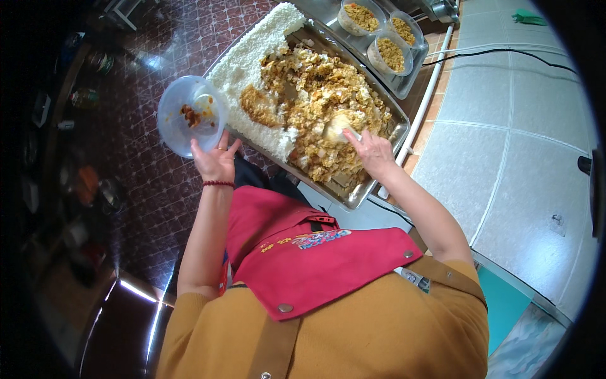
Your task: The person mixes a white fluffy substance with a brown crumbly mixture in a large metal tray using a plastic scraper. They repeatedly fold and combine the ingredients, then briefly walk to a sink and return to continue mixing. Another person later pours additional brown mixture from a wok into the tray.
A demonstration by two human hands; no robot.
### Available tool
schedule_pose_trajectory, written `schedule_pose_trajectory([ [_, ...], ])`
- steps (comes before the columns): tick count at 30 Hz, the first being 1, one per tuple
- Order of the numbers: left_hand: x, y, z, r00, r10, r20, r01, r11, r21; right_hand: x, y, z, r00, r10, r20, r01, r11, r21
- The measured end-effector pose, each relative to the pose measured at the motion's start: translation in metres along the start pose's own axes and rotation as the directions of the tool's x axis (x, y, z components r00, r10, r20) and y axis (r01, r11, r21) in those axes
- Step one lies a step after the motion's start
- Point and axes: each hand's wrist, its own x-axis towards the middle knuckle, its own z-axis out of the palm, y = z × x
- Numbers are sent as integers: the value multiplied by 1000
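My left hand (215, 158) supports a translucent plastic bowl (165, 116), thumb on its near side; some reddish-brown sauce or paste (190, 116) lies in the bowl. My right hand (376, 154) grips the handle of a pale scoop or spatula (337, 128), whose head rests in a brown-yellow rice mixture (326, 90) with pale diced bits. A large metal tray (355, 201) holds this mixture. White rice (246, 61) fills the tray's left side, with a brown-stained patch on it. The bowl is beside the tray's left edge.
Beyond the tray, a smaller metal tray (402, 90) carries several round plastic tubs, including one tub (390, 53) of yellow-brown food. A white pipe (428, 99) and a black cable (511, 50) run near the tiled wall (530, 156) on the right. Dark red tiled floor (147, 90) lies left.
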Motion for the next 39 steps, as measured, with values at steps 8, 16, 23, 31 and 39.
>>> schedule_pose_trajectory([
  [8,0,0,3,991,-25,-131,17,998,-61,27,7,-86,998,-42,50,43,999,-14],
  [16,-3,1,4,994,-30,-108,18,994,-108,133,-77,-109,853,-477,-212,487,873,-7],
  [23,-1,-1,5,992,-28,-122,13,992,-129,164,-106,-85,780,-596,-190,580,803,-139],
  [31,3,-7,0,990,-44,-133,23,987,-157,177,-159,-50,826,-548,132,561,776,-288],
  [39,9,-14,-6,993,14,-118,-37,980,-196,189,-169,-80,805,-400,439,528,821,-219],
])
